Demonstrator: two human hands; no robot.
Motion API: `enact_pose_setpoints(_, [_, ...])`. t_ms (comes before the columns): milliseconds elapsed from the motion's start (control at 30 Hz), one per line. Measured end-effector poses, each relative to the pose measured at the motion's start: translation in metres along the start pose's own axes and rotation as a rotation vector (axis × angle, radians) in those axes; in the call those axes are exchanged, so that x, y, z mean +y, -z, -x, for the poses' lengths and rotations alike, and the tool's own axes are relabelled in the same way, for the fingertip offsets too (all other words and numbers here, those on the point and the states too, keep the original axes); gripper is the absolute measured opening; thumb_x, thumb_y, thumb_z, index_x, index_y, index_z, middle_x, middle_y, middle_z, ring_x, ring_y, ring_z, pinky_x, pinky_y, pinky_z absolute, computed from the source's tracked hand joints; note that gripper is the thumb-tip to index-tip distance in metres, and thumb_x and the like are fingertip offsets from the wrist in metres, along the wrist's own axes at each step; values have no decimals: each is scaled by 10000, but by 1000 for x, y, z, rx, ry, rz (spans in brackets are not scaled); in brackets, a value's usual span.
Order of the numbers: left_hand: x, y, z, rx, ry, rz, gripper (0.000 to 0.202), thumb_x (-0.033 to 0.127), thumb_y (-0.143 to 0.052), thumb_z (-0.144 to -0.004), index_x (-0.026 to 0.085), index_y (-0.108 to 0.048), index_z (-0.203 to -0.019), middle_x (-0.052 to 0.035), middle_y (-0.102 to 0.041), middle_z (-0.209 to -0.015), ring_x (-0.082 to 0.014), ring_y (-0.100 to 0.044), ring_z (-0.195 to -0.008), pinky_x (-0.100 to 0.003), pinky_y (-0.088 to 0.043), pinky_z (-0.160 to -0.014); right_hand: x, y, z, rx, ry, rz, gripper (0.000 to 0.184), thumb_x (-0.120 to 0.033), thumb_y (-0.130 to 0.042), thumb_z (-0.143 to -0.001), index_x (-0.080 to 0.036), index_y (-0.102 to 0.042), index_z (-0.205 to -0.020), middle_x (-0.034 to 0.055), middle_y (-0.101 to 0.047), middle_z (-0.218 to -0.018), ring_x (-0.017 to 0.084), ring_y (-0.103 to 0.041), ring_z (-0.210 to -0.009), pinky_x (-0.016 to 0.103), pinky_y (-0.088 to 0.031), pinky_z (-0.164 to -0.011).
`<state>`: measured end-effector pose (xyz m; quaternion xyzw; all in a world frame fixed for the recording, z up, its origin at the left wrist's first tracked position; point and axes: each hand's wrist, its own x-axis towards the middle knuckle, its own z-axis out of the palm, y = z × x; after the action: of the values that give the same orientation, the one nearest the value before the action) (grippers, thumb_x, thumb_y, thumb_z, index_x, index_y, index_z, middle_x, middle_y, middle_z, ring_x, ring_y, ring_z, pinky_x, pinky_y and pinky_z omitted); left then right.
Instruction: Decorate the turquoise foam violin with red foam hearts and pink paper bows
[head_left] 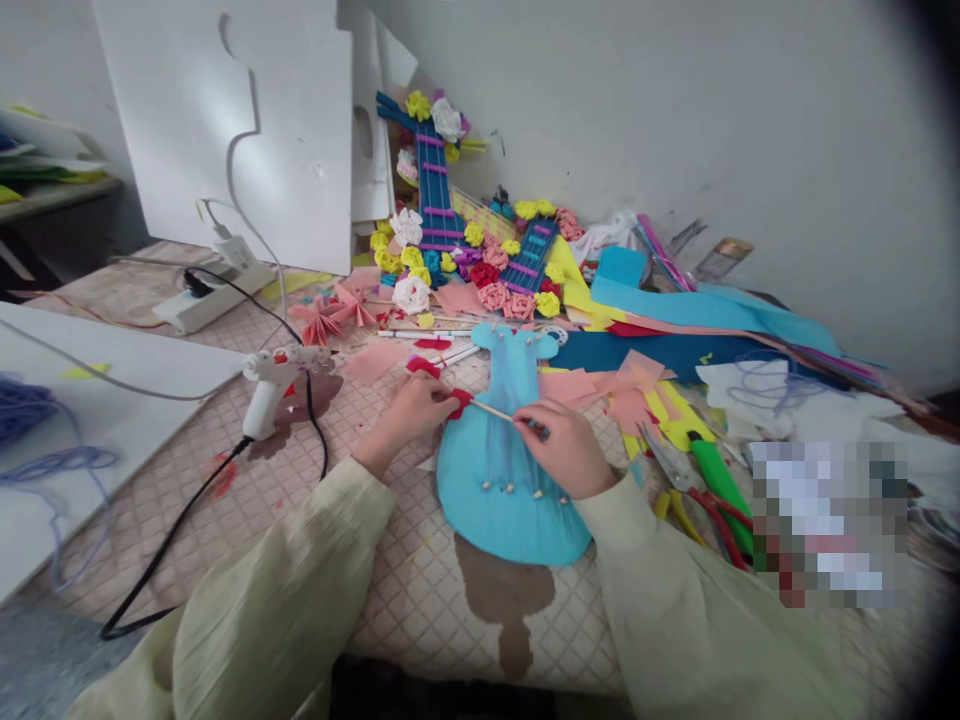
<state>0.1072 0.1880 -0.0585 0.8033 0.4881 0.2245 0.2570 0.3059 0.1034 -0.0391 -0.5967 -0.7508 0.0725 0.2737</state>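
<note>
My left hand (420, 408) pinches a red piece of paper (460, 403) above the left edge of a light-blue guitar-shaped cutout (480, 510). Between the fingers of my right hand (564, 447) is a thin wooden stick (491, 409), whose far end meets the red paper. Whether the paper is wrapped around the stick end or only touches it, I cannot tell. Purple-blue strings run down the cutout between small pale pegs (538, 494) and its top. Another red paper piece (422, 367) lies just beyond my left hand.
A white glue gun (270, 390) with a black cord stands at left, near a power strip (214, 297). Decorated paper guitars (435, 190) and paper flowers fill the back. Scissors (686, 480), pliers (679, 515) and a green-handled tool (721, 490) lie at right. White boards (300, 120) lean behind.
</note>
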Motion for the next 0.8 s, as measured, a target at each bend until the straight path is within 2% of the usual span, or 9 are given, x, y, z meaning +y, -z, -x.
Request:
enact_pose_setpoints(200, [0, 2, 0, -20, -12, 26, 273, 312, -472, -750, 164, -672, -639, -18, -609, -622, -135, -523, -649, -237, -377, -592, 0, 0, 0, 26, 13, -46, 137, -165, -495, -779, -181, -630, -788, 34, -616, -772, 132, -564, -624, 251, -427, -598])
enact_pose_setpoints(567, [-1, 1, -1, -2, -7, -1, 243, 312, -509, -726, 171, -671, -613, -23, -572, -629, -140, -505, -662, -241, -356, -576, -5, -2, 1, -16, 36, -42, 129, -168, -516, -781, -186, -644, -782, 39, -621, -794, 149, -579, -719, 253, -436, -642])
enact_pose_setpoints(800, [1, 3, 0, -17, -12, 4, 317, 324, -439, -777, 169, -669, -624, -26, -592, -637, -146, -514, -697, -253, -373, -637, -4, -1, 1, -39, 48, -72, 120, -162, -524, -779, -182, -642, -775, 33, -623, -813, 143, -580, -724, 247, -441, -645])
